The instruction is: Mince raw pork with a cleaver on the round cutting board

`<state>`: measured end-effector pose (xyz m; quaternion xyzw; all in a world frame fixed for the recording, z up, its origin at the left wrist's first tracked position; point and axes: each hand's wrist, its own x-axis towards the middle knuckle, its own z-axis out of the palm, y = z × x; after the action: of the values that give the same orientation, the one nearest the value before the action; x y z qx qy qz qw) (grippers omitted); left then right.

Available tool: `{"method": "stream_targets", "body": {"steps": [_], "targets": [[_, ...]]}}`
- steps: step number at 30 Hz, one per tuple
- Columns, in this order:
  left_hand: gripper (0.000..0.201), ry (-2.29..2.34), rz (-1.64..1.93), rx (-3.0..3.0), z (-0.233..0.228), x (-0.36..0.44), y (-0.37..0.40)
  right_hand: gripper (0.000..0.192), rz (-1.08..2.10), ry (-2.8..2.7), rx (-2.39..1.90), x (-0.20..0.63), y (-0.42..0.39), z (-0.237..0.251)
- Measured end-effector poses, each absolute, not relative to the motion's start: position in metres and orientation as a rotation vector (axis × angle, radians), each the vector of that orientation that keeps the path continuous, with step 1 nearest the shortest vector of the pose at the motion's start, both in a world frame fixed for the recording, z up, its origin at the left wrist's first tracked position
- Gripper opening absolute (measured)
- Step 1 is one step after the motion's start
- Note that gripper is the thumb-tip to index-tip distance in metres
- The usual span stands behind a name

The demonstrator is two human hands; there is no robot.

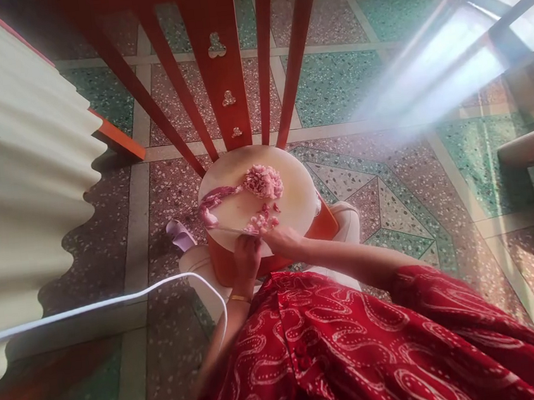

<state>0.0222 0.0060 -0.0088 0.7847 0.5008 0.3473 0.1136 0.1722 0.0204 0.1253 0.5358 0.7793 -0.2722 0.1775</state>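
Note:
A round pale cutting board (291, 207) rests on the chair seat in front of me. On it lie a heap of chopped raw meat (264, 182), a long uncut meat strip (214, 199) curving along the left side, and small meat pieces (266, 219) near the front. A thin knife blade (232, 230) runs across the board's front edge, pointing left. My right hand (281, 242) is closed at the blade's right end, beside the small pieces; its handle is hidden. My left hand (248, 256) is closed just below the blade, at the board's edge; what it holds is hidden.
The chair's slatted red-brown back (215, 65) rises beyond the board. A white cable (115, 300) crosses from the left to my left forearm. A pale wavy-edged cloth (20, 168) hangs at left. A lilac slipper (180, 234) lies on the patterned floor (331, 88).

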Motion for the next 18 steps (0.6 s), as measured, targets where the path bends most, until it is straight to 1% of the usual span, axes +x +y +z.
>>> {"method": "stream_targets", "body": {"steps": [6, 10, 13, 16, 18], "targets": [[0.015, 1.45, 1.027, 2.252, -0.012, 0.023, 0.006, 0.03, -0.783, 1.984, 1.499, 0.205, 0.005, 0.118], [0.015, 1.464, 0.981, 2.232, -0.012, 0.023, 0.006, 0.041, -0.794, 2.165, 1.505, 0.179, 0.021, 0.113], [0.018, 1.459, 0.898, 2.169, -0.007, 0.021, 0.005, 0.043, -0.784, 2.241, 1.523, 0.16, 0.032, 0.114], [0.028, 1.456, 0.883, 2.138, 0.0, 0.02, 0.002, 0.049, -0.771, 2.214, 1.513, 0.176, 0.026, 0.117], [0.028, 1.446, 0.889, 2.129, 0.003, 0.02, -0.001, 0.046, -0.745, 2.152, 1.546, 0.196, 0.018, 0.12]]}}
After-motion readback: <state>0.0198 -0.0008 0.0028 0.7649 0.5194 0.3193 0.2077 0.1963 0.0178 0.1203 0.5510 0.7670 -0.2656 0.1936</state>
